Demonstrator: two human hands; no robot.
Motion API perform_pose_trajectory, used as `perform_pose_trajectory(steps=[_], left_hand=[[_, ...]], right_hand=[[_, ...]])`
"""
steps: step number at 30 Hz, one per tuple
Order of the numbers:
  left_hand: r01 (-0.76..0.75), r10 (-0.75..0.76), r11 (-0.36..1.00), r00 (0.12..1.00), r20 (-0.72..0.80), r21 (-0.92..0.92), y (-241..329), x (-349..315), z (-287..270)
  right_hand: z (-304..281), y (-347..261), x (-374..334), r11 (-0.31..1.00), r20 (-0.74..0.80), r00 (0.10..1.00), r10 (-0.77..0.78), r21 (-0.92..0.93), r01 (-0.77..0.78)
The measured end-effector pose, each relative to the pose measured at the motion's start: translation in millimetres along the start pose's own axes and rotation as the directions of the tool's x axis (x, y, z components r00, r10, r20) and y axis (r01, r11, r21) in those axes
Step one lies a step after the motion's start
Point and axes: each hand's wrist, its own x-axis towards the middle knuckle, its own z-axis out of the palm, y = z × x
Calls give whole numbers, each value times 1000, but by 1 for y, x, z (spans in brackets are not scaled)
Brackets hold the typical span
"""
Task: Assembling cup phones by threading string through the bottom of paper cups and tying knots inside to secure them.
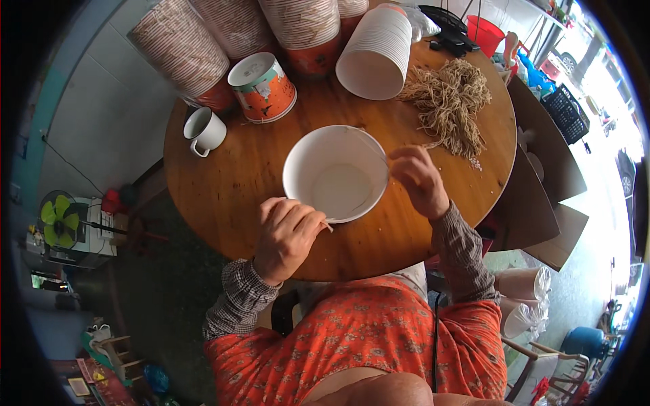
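At the left, a pale wall (pixel 101 95) is seen, with a fan (pixel 59 220) lower down. A round wooden table (pixel 217 196) is set on a dark floor (pixel 169 298). The right side is flooded with daylight; a chair (pixel 543 374) is placed at lower right.

Glare, daylight, far right of the grip, dark green floor (pixel 172 284), dim, left of it, bare right hand (pixel 418 177), slightly blurred, fisheye-bent edges.

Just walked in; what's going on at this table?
A person is busy with a white bucket on a wooden table. The left hand pinches what looks like a thin strand at the near rim; the right hand, blurred, is by the right rim, its grip unclear. A heap of tan strands lies farther right.
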Motion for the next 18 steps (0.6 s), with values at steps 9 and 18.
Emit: perform_pose_trajectory(steps=[9,18], left_hand=[[-51,51,999,999,7,0,-20,6,14],[-35,31,997,998,-52,-74,-31,14,19]], right_hand=[[-4,-22,-22,973,141,988,-70,-210,98],[21,18,-42,974,203,959,197,-152,-168]])
